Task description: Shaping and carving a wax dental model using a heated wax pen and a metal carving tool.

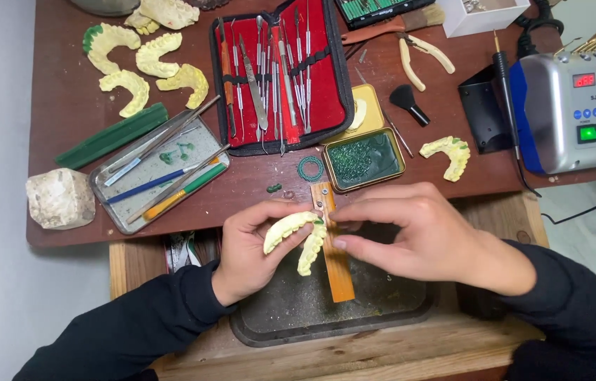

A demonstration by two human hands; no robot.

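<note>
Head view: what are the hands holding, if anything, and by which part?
The left hand holds a yellow dental arch cast by its left limb. The right hand pinches the cast's front curve, where there is green wax.

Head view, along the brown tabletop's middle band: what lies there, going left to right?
White plaster block → metal tray of tools → red-lined instrument case → brass tin of green wax → loose yellow dental cast → silver heater unit.
</note>
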